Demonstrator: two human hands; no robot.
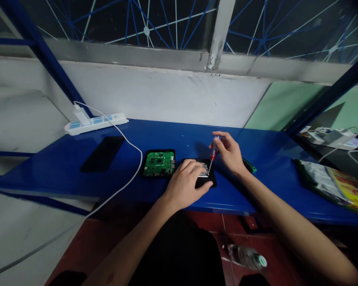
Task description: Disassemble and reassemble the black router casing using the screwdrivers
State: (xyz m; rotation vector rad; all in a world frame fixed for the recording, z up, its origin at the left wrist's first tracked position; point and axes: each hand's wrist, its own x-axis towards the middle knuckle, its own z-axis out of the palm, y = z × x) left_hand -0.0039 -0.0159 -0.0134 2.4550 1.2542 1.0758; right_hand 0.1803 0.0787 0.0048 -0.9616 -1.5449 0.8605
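Note:
My right hand [229, 152] is closed round the clear handle of a screwdriver [213, 154], which has a red collar. Its shaft slants down, and the tip meets a silver metal part [204, 170] near the right side of a black cover [212, 179]. Over the left of that cover lies my left hand [187, 183], fingers spread on the silver part and thumb reaching toward the cover's near edge. My left palm hides much of both pieces. Just left of it sits a green circuit board [159, 164] in a black square case, face up.
A dark flat slab [103, 154] lies on the blue table [167, 133] at left. Behind it is a white power strip [97, 123], whose cable [134, 178] crosses the table. A colourful bag [335, 184] lies at right; a plastic bottle [247, 257] is on the floor.

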